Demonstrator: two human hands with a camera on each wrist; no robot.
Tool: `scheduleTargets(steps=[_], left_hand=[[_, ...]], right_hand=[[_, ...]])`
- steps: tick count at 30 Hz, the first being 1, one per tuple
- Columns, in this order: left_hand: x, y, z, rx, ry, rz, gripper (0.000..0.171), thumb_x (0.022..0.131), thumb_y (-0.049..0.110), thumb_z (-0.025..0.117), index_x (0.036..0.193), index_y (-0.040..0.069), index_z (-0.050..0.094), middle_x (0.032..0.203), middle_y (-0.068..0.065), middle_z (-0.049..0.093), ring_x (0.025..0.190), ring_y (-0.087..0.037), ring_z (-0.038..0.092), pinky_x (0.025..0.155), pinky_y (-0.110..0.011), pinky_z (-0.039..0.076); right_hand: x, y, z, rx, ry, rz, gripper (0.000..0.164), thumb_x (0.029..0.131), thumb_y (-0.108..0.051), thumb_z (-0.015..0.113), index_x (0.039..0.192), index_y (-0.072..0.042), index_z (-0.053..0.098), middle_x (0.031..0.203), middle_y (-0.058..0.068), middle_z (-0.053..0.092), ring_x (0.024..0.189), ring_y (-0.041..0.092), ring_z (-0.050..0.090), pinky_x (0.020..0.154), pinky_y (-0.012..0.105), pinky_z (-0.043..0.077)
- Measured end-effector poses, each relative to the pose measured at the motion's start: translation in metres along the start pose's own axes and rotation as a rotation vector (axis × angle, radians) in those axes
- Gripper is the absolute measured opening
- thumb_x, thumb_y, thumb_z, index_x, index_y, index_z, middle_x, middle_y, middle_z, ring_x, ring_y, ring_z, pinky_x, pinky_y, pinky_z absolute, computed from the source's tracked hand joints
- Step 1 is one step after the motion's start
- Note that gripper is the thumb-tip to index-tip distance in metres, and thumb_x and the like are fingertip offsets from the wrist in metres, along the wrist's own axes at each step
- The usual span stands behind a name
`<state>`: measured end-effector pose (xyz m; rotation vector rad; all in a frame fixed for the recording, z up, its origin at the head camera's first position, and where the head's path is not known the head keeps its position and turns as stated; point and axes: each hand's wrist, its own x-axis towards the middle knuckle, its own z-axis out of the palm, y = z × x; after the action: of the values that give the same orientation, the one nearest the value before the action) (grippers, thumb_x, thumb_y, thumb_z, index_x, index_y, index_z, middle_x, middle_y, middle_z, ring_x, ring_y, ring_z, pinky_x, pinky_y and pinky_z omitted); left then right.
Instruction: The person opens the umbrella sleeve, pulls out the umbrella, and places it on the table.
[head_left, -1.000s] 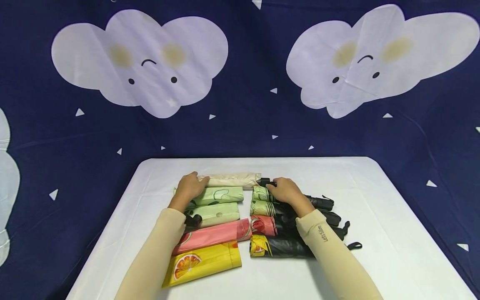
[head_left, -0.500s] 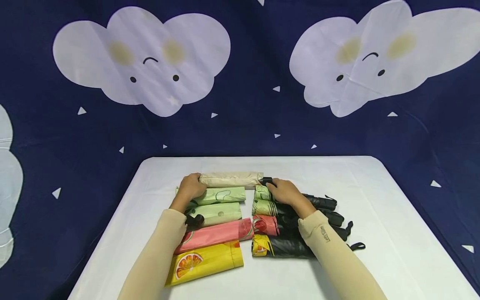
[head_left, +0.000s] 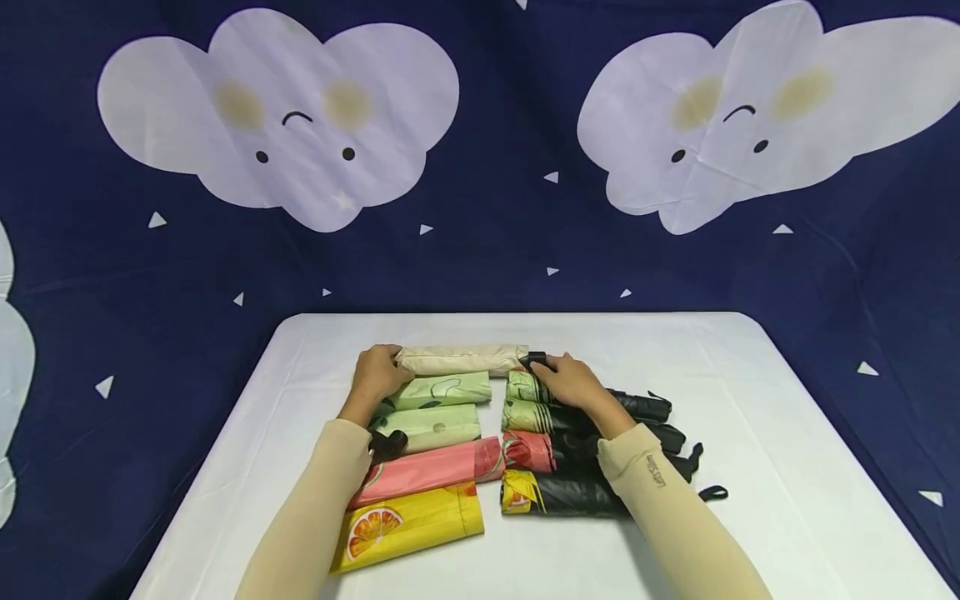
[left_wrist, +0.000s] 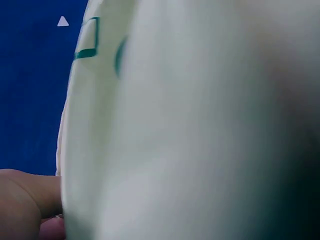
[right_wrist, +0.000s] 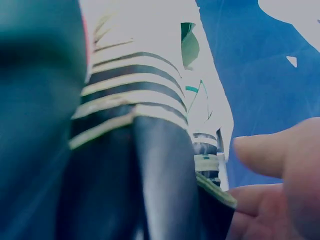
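Observation:
A cream folded umbrella [head_left: 461, 360] in a fabric sleeve lies across the back of the table. My left hand [head_left: 377, 372] grips its left end; in the left wrist view, blurred pale fabric hides most of that hand, and only part of it [left_wrist: 27, 202] shows at the lower left. At the umbrella's short black handle [head_left: 536, 359], my right hand [head_left: 572, 382] holds on with thumb and fingertips. The right wrist view shows the right hand [right_wrist: 280, 175] beside striped black umbrella cloth [right_wrist: 135, 115], its grip partly hidden.
Toward me on the left lie two green umbrellas [head_left: 431, 427], a pink one [head_left: 435, 472] and a yellow one [head_left: 412, 525]. Opposite them is a row of black umbrellas with coloured ends [head_left: 570, 493], under my right forearm. A dark blue cloud-patterned cloth [head_left: 510, 250] hangs behind the white table [head_left: 750, 500].
The cream umbrella has shifted slightly right and lies straighter, its handle a little farther back. Both hands stay at its ends. The other umbrellas keep their places.

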<state>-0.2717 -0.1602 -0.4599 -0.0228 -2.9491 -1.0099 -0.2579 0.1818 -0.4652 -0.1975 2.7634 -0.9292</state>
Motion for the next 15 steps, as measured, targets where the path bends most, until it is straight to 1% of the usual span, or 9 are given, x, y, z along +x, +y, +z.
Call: scheduleTargets(steps=[2,4,6,7,9,11,13,15], left_hand=[[0.0,0.001,-0.001,-0.025,0.029,0.026,0.046,0.085,0.009,0.083,0.126,-0.005,0.069,0.106,-0.022,0.072,0.094,-0.038,0.067,0.079,-0.049,0.055],[0.0,0.003,-0.004,-0.067,0.054,0.057,0.046,0.085,0.01,0.084,0.126,-0.004,0.069,0.1,-0.02,0.073,0.088,-0.035,0.067,0.075,-0.047,0.056],[0.0,0.006,-0.007,-0.138,0.059,0.074,0.048,0.085,0.011,0.084,0.128,-0.003,0.068,0.103,-0.019,0.073,0.091,-0.034,0.069,0.076,-0.045,0.057],[0.0,0.007,-0.009,-0.182,0.056,0.078,0.051,0.086,0.012,0.084,0.131,-0.002,0.066,0.108,-0.02,0.073,0.095,-0.033,0.07,0.078,-0.044,0.058],[-0.001,0.009,-0.014,-0.29,0.039,0.072,0.056,0.088,0.014,0.083,0.138,0.0,0.062,0.124,-0.021,0.068,0.107,-0.033,0.07,0.084,-0.042,0.059],[-0.003,0.012,-0.019,-0.423,0.021,0.047,0.06,0.089,0.015,0.082,0.143,0.005,0.058,0.139,-0.019,0.06,0.116,-0.032,0.067,0.088,-0.039,0.059],[-0.005,0.015,-0.023,-0.574,-0.006,0.048,0.061,0.09,0.012,0.08,0.146,0.007,0.055,0.146,-0.018,0.055,0.119,-0.031,0.066,0.089,-0.036,0.059],[-0.008,0.019,-0.028,-0.712,-0.034,0.07,0.061,0.09,0.008,0.08,0.146,0.007,0.053,0.144,-0.017,0.055,0.117,-0.03,0.067,0.089,-0.034,0.059]], right_hand=[[-0.001,0.002,-0.003,0.109,0.018,-0.001,0.064,0.109,-0.043,0.045,0.153,0.002,0.041,0.153,0.028,0.043,0.144,0.046,0.034,0.116,0.061,0.031],[-0.002,0.003,-0.007,0.25,0.044,0.015,0.065,0.107,-0.046,0.049,0.154,-0.002,0.042,0.152,0.024,0.046,0.141,0.043,0.041,0.114,0.059,0.036],[-0.004,0.004,-0.012,0.419,0.087,0.042,0.067,0.105,-0.047,0.055,0.154,-0.003,0.043,0.149,0.022,0.051,0.137,0.039,0.048,0.112,0.056,0.04],[-0.005,0.005,-0.015,0.5,0.117,0.053,0.066,0.104,-0.047,0.058,0.152,-0.004,0.046,0.147,0.02,0.054,0.134,0.036,0.052,0.11,0.053,0.042],[-0.007,0.005,-0.021,0.656,0.181,0.066,0.064,0.1,-0.043,0.065,0.148,-0.003,0.052,0.139,0.017,0.061,0.126,0.028,0.06,0.107,0.046,0.047],[-0.011,0.003,-0.029,0.789,0.237,0.051,0.06,0.098,-0.037,0.071,0.143,0.0,0.056,0.13,0.015,0.067,0.115,0.021,0.067,0.102,0.038,0.052],[-0.017,-0.001,-0.037,0.888,0.27,0.015,0.057,0.096,-0.031,0.075,0.141,0.0,0.058,0.121,0.01,0.071,0.105,0.014,0.071,0.096,0.031,0.055],[-0.024,-0.005,-0.046,0.95,0.288,-0.043,0.057,0.095,-0.026,0.076,0.141,0.002,0.057,0.114,0.006,0.074,0.1,0.011,0.072,0.092,0.028,0.056]])
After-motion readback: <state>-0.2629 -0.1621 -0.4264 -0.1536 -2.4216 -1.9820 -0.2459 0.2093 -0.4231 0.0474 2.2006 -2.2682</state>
